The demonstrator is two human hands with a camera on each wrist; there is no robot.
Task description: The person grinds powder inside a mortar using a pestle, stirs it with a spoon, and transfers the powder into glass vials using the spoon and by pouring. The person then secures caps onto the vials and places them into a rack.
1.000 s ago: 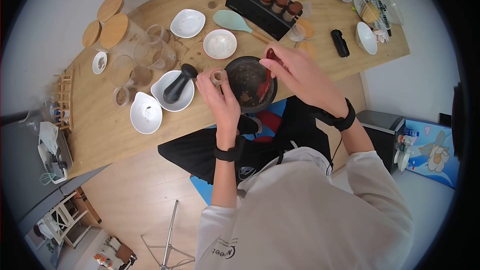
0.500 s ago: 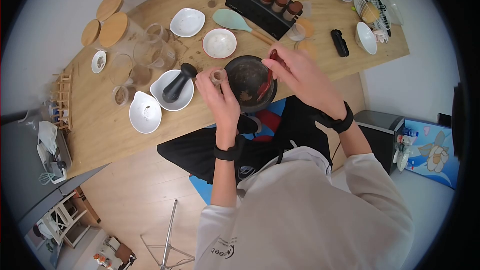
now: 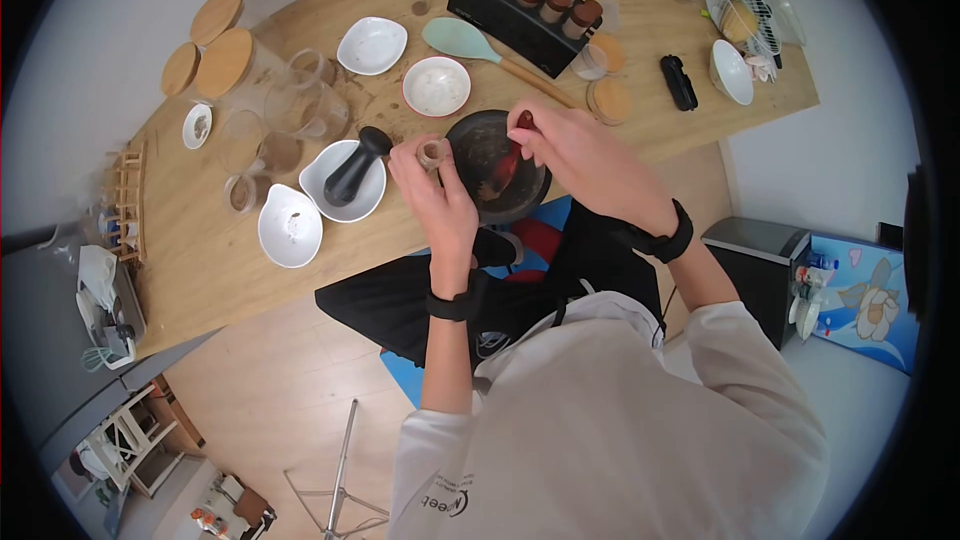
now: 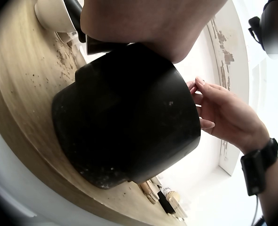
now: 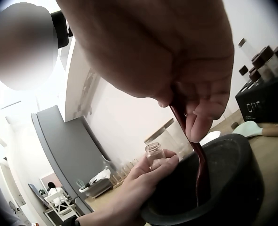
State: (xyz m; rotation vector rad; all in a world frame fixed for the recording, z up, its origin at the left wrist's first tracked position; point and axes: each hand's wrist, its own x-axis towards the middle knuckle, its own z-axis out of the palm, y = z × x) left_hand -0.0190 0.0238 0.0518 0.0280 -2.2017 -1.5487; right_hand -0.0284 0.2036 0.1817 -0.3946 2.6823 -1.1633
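Note:
A dark mortar (image 3: 477, 134) stands at the table's front edge with some brown powder inside. My right hand (image 3: 590, 155) pinches the handle of a red spoon (image 3: 506, 172), whose bowl is down inside the mortar. My left hand (image 3: 438, 198) grips a small open glass jar (image 3: 432, 152) at the mortar's left rim. In the right wrist view the jar (image 5: 155, 153) is upright, its mouth uncovered, and the spoon (image 5: 202, 172) slants into the mortar (image 5: 244, 165). In the left wrist view the mortar's outer wall (image 4: 129, 117) hides the spoon's bowl.
A black pestle (image 3: 356, 168) lies in a white bowl (image 3: 372, 202) at left, beside another spouted bowl (image 3: 290, 240). Behind the mortar are a small bowl (image 3: 436, 87), a green spatula (image 3: 460, 39) and a black rack (image 3: 510, 25) of capped jars. Glass canisters (image 3: 300, 105) stand back left.
My right hand has moved left with the red spoon, whose bowl has shifted from the mortar's right side toward its middle. My left hand keeps the jar in nearly the same place.

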